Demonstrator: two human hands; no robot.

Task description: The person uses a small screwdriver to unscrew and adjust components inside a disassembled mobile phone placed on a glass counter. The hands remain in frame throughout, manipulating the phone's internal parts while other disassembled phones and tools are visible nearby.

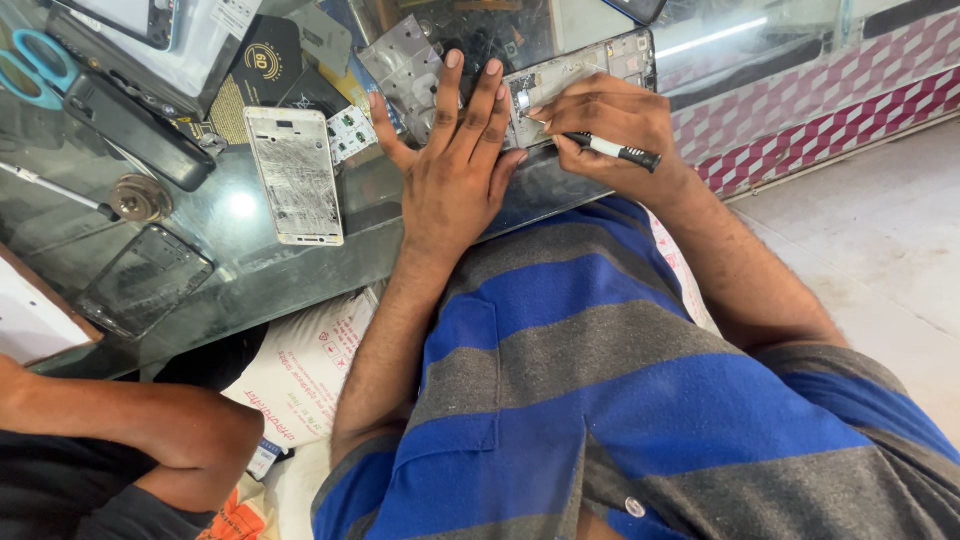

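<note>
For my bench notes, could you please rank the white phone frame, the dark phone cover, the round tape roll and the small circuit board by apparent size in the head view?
1. white phone frame and dark phone cover: too alike to rank
2. small circuit board
3. round tape roll

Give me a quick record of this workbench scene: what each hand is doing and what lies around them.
Left hand: flat, fingers spread, pressing down on an opened phone body
Right hand: pinching a small black-and-white screwdriver, its tip at the phone body
Surface: dark glass counter
Left of the hands: bare metal phone frame, small circuit board
Far left: blue-handled scissors, dark phone panel
Bottom left: another person's arm
Wearer's clothing: blue and grey striped shirt
</note>
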